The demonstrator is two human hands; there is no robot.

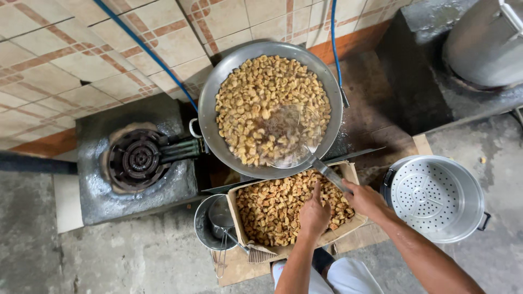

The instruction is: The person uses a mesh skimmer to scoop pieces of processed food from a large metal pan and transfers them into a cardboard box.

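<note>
A large steel wok [210, 109] is full of golden fried pieces [256, 92]. A round wire skimmer [289, 136] lies in its near side, among the pieces. My right hand [366, 199] is shut on the skimmer's long metal handle [329, 174] just past the wok's rim. A cardboard box [348, 173] with more fried pieces [267, 209] sits below the wok. My left hand [314, 216] hovers over the box with fingers curled and the index finger stretched toward the handle; nothing shows in it.
A black gas burner [139, 159] sits on a concrete stand left of the wok. A perforated steel steamer pot [436, 198] stands at the right, a small metal pot [210, 231] with a ladle left of the box, a big grey pot [485, 43] at top right. Blue hoses [141, 46] cross the tiles.
</note>
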